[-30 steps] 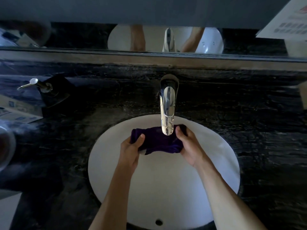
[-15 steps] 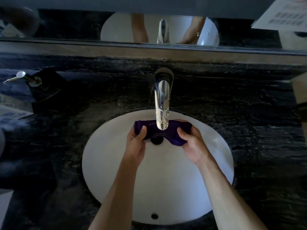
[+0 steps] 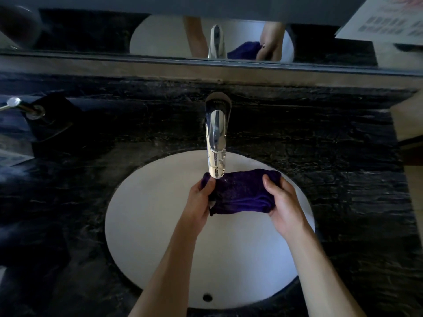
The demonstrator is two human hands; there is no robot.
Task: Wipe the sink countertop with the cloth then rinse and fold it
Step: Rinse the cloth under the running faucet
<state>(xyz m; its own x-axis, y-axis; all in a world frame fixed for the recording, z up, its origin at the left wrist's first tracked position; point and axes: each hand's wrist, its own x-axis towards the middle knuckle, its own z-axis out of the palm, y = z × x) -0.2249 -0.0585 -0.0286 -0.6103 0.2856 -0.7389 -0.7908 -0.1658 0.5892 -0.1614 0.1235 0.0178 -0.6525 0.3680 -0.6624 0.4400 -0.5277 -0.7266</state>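
Purple cloth [image 3: 242, 193] is hanging over the sink basin [image 3: 146, 225], long axis left-right, bunched under the faucet [image 3: 216, 138]. Left hand [image 3: 199, 202] and right hand [image 3: 283, 202] are each pinching one end, fingers clamped.

Dim room, light low. Black veined stone worktop [image 3: 320, 156] around white oval basin [image 3: 148, 225]. Chrome tap [image 3: 216, 143] at basin's back edge. Pale ledge [image 3: 137, 72] runs along wall under mirror [image 3: 91, 30]. Chrome soap pump [image 3: 25, 107] set in worktop, far left. Printed sheet [image 3: 386, 19] upper right, print too small to read.
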